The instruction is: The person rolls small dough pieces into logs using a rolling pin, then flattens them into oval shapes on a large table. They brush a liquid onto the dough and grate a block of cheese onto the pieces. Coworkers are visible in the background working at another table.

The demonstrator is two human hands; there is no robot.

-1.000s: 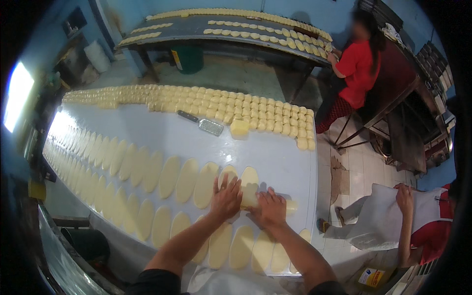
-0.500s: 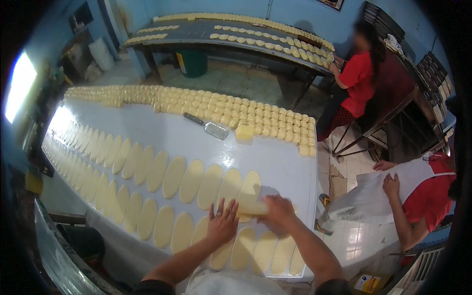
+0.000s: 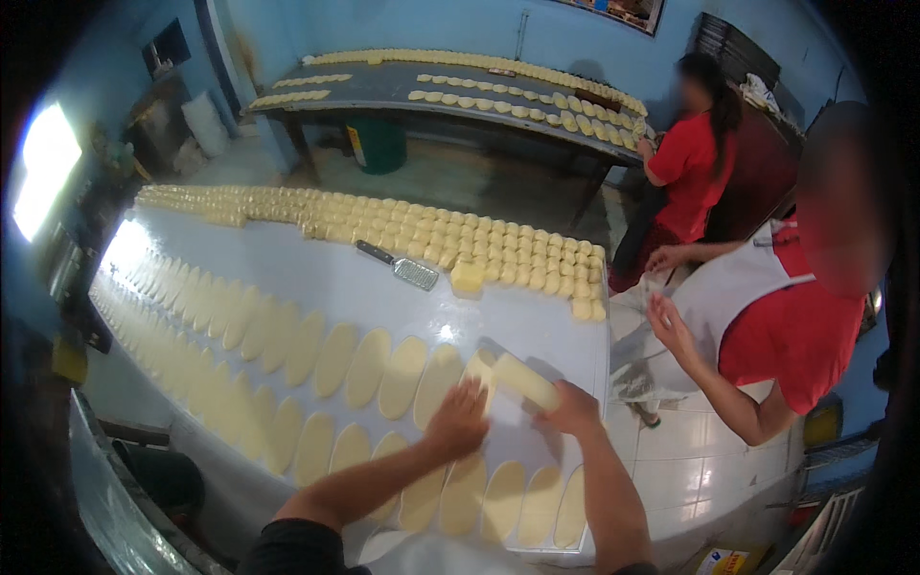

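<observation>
Left hand lies palm down, fingers extended, gripping nothing I can see; its fingertips overlap the lower end of a flat dough oval, though I can't tell how firmly they press. At its three o'clock, the right hand grasps one end of a pale roller, which points toward ten, its far end beside that oval. From my remote seat, a metal grater and yellow block sit toward twelve; a red-shirted co-worker stands at three.
</observation>
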